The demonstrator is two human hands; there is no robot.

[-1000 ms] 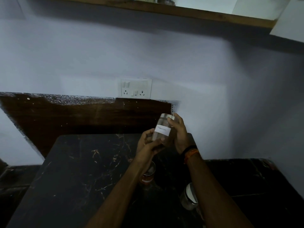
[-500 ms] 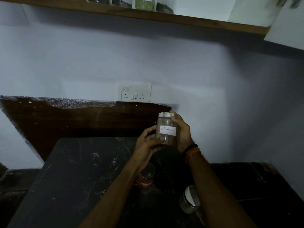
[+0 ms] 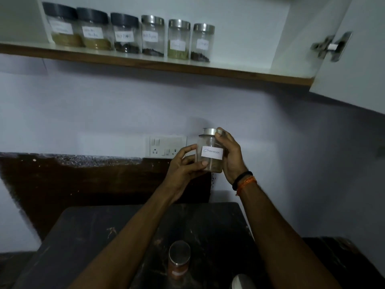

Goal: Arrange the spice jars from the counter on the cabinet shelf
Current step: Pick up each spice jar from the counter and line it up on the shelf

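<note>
A clear jar labelled cinnamon point(image 3: 210, 152), with a silver lid, is upright in the air in front of the wall. My right hand point(image 3: 230, 157) grips its right side, thumb on the lid's edge. My left hand point(image 3: 183, 167) holds its lower left side with thumb and fingertips. Above, the cabinet shelf point(image 3: 239, 68) carries a row of several labelled spice jars point(image 3: 153, 36), ending at the rightmost jar point(image 3: 202, 42). On the dark counter point(image 3: 87, 236) stands a jar of red spice point(image 3: 179, 260). A silver lid of another jar point(image 3: 242, 282) shows at the bottom edge.
The shelf to the right of the jar row is bare up to the cabinet's side wall. An open cabinet door point(image 3: 354, 55) with a hinge point(image 3: 331, 46) hangs at the upper right. A switch and socket plate point(image 3: 166, 147) sits on the wall behind my left hand.
Both hands have lifted the cinnamon jar higher and turned it upright. The view has tilted up, so the shelf with its jars now shows.
</note>
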